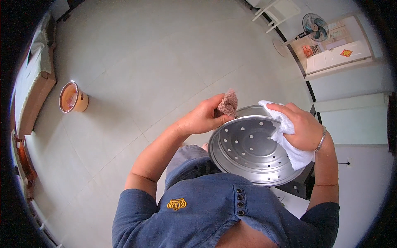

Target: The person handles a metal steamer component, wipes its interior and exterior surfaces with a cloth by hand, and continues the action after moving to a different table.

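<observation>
A round metal steamer basket (pixel 250 145) with a perforated base hangs tilted in front of my chest, its inside facing up. My left hand (pixel 201 116) grips a bunched brownish-pink cloth (pixel 229 104) at the basket's far left rim. The thumb lies along that rim; whether the fingers also clasp the metal is hidden. On the right side, my right hand (pixel 302 130) presses a white cloth (pixel 294 153) over the rim, and part of the fabric drapes inside, covering some of the holes.
An orange bucket-shaped bin (pixel 83 100) stands on the tiled floor (pixel 149 62) at left, near a sofa (pixel 35 96). A pedestal fan (pixel 314 27) stands by an open doorway at upper right, near a white rack (pixel 279 12). Dark furniture (pixel 307 183) shows beneath the basket.
</observation>
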Action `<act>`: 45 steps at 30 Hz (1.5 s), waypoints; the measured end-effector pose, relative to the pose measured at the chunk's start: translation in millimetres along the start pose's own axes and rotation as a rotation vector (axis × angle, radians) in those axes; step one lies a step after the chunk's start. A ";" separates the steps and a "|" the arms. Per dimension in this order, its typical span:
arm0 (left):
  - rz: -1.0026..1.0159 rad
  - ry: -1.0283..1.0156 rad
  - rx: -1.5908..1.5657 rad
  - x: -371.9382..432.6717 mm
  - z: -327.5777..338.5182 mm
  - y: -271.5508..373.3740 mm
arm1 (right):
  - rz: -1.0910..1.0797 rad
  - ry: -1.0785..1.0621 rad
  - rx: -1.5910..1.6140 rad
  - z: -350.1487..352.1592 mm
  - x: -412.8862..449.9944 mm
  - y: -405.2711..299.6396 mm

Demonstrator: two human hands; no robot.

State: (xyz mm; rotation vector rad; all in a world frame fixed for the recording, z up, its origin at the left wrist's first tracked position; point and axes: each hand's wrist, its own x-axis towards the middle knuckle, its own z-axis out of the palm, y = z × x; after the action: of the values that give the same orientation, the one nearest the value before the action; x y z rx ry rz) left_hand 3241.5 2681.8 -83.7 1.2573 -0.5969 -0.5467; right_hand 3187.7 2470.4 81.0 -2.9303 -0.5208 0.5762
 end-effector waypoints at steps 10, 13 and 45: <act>-0.076 0.238 0.096 25.1 17.6 -8.3 | -0.013 0.069 0.079 6.5 1.1 8.4; -0.109 0.408 -0.232 35.9 19.7 -16.7 | 0.006 0.085 0.076 5.5 0.5 6.0; -0.319 -0.036 -1.506 80.4 8.1 -109.2 | 0.439 0.318 0.489 66.8 -48.6 70.0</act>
State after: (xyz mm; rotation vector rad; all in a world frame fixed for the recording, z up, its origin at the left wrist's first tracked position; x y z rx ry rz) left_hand 3288.6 2597.5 -179.3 -0.1123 0.0934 -0.9983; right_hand 3141.4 2390.6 24.3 -2.5754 0.2715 0.2161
